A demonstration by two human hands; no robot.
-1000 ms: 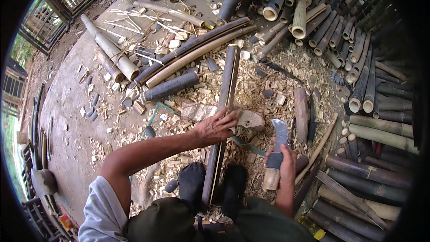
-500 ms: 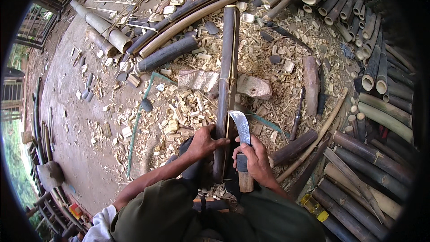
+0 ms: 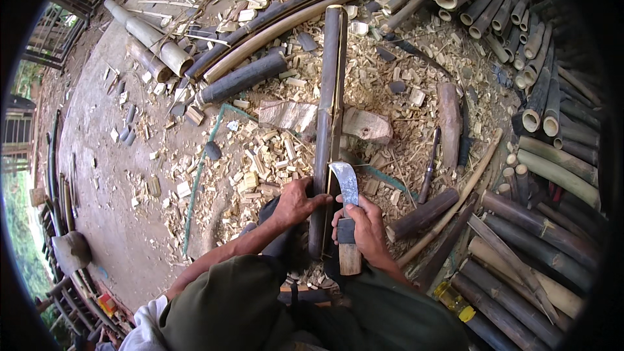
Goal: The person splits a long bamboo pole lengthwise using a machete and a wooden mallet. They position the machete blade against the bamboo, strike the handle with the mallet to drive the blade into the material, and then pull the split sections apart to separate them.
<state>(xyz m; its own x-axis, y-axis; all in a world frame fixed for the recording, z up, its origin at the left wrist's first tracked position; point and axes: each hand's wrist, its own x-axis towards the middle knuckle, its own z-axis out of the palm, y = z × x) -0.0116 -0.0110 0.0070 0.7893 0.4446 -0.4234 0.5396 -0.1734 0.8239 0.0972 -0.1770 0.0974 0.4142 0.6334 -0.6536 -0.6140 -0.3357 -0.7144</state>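
Observation:
A long dark bamboo piece (image 3: 330, 71) with a split along its right edge points away from me. It lies across a pale chopped wood block (image 3: 367, 125), its near end between my knees. My left hand (image 3: 298, 204) is closed on its left side near that end, the thumb reaching over the top. In my right hand (image 3: 364, 224) is a knife (image 3: 346, 185) with a curved, hooked metal blade and a wooden handle wrapped in dark band. The blade stands upright at the bamboo's right edge; whether it touches the split I cannot tell.
Wood chips (image 3: 250, 179) cover the ground around the block. Stacked bamboo poles (image 3: 539, 227) crowd the right side. A dark-handled tool (image 3: 430, 166) and a short log (image 3: 449, 123) lie right of the block. A yellow bottle (image 3: 455, 300) sits by my right knee.
My right hand and the knife have shifted slightly left, closer to the bamboo's edge. The left hand keeps its place on the bamboo.

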